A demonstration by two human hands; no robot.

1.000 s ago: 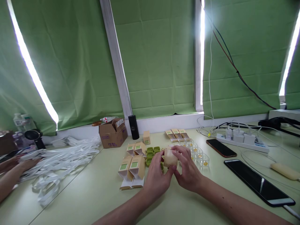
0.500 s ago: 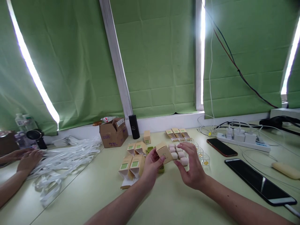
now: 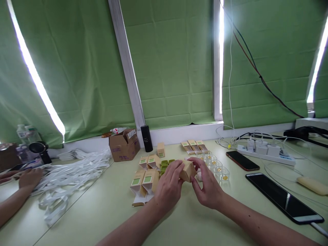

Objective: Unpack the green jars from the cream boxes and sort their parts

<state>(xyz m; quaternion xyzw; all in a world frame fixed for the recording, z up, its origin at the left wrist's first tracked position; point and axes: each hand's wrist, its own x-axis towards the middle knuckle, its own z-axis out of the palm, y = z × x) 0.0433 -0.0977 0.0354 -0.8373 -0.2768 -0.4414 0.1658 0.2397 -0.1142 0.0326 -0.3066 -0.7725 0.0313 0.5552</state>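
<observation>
A small kraft paper box [image 3: 188, 171] is held between both hands above the table. My left hand [image 3: 169, 182] wraps round its left side, and my right hand [image 3: 207, 184] grips its right side with thumb and fingers. Partly covered by the hands, green pieces [image 3: 164, 165] and a whitish piece [image 3: 199, 176] lie around the box. Several clear cups [image 3: 217, 166] with yellow centres stand to the right. Open kraft boxes with green labels [image 3: 150, 179] are left of my left hand.
Kraft packages [image 3: 194, 147], a black cylinder [image 3: 146, 138] and a cardboard carton [image 3: 124, 146] are at the back. Two phones [image 3: 242, 160] and a power strip [image 3: 266, 155] lie right. White straps [image 3: 74, 171] spread at left, beside another person's hands [image 3: 30, 177].
My right hand has closed on the kraft box, and my left hand has moved right and turned over it. The box is tilted differently. At far left, the other person's hands have shifted slightly.
</observation>
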